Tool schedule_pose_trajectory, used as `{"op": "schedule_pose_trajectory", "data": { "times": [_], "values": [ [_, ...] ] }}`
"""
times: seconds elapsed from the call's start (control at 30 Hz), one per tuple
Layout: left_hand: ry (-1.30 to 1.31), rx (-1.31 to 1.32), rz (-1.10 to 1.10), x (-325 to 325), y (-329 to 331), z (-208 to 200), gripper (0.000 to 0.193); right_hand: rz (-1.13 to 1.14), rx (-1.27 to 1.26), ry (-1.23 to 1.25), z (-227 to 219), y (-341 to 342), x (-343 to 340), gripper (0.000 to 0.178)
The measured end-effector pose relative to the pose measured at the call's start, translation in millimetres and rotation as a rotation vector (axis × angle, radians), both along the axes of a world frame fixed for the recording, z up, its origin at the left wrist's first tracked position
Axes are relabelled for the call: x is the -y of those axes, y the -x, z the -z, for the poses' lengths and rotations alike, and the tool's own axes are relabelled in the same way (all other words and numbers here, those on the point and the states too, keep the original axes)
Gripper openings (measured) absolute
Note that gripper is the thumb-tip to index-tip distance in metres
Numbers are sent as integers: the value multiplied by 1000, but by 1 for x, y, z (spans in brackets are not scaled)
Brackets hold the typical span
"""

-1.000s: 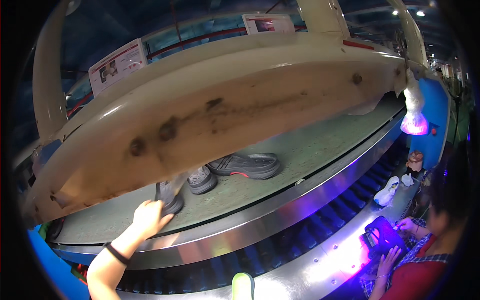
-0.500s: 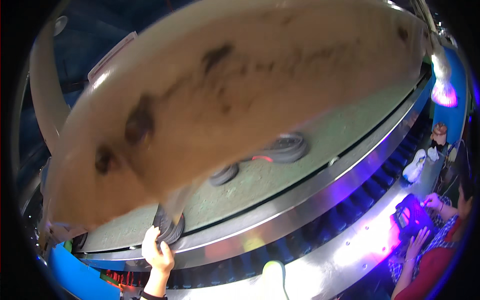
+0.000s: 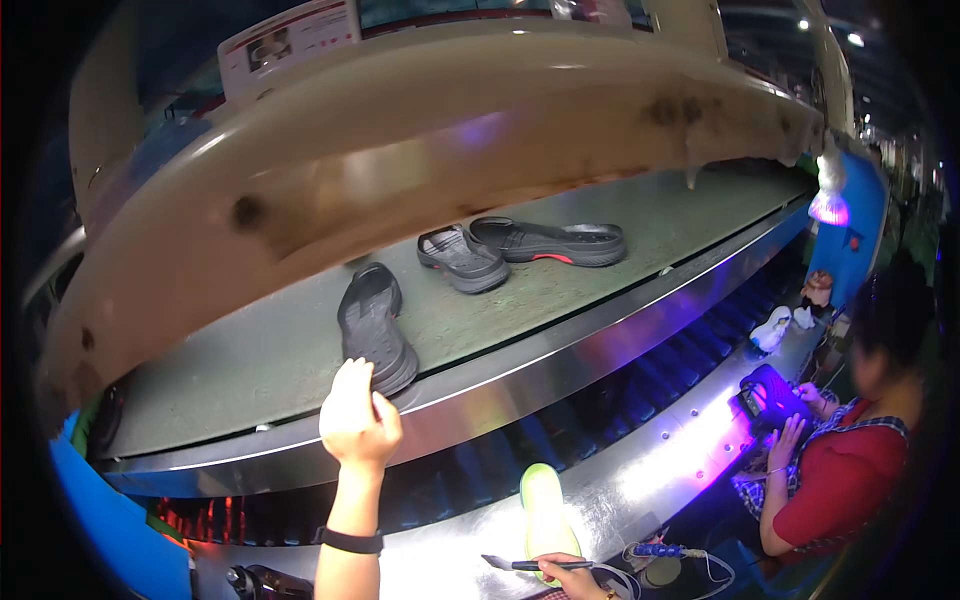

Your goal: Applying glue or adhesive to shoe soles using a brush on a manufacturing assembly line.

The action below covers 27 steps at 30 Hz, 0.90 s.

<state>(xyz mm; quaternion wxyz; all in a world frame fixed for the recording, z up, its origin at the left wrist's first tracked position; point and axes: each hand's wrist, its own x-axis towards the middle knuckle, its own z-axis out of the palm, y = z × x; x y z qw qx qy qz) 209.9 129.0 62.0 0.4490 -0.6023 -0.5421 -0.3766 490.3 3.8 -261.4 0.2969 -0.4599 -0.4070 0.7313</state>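
A grey shoe (image 3: 372, 320) is lying on the green belt (image 3: 530, 320), its near end close to the metal edge (image 3: 480, 400). The left hand (image 3: 358, 415) is overlapping that end — fingers straight, thumb standing apart, not clasping; whether it is touching, I cannot tell. Farther right, a 2nd shoe (image 3: 465, 262) and a red-marked 3rd shoe (image 3: 560, 245) are resting close together. A brown hood (image 3: 400, 160) is arching above. Below, a hand (image 3: 568, 575) — whose, I cannot tell — is clasping a brush (image 3: 524, 565) beside a yellow-green sole (image 3: 541, 500). At right, a co-worker (image 3: 845, 480) in red is handling a dark shoe (image 3: 772, 395).
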Motion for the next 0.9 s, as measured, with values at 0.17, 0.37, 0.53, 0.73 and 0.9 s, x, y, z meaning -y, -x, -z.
{"op": "schedule_pose_trajectory", "data": {
  "times": [0.17,0.37,0.53,0.73,0.9],
  "values": [
    [-89,12,14,0,7,6,38,29,144,-6,-18,8,9,30],
    [-120,99,28,-1,6,5,37,42,88,-95,-21,4,9,34],
    [-109,39,17,-2,2,3,35,-157,174,-334,12,-11,-7,49],
    [-96,44,-25,-2,2,5,36,-104,-7,-232,20,5,-24,45],
    [-98,105,-24,-4,-1,1,33,65,-530,176,-11,4,-27,29]
  ]
}}
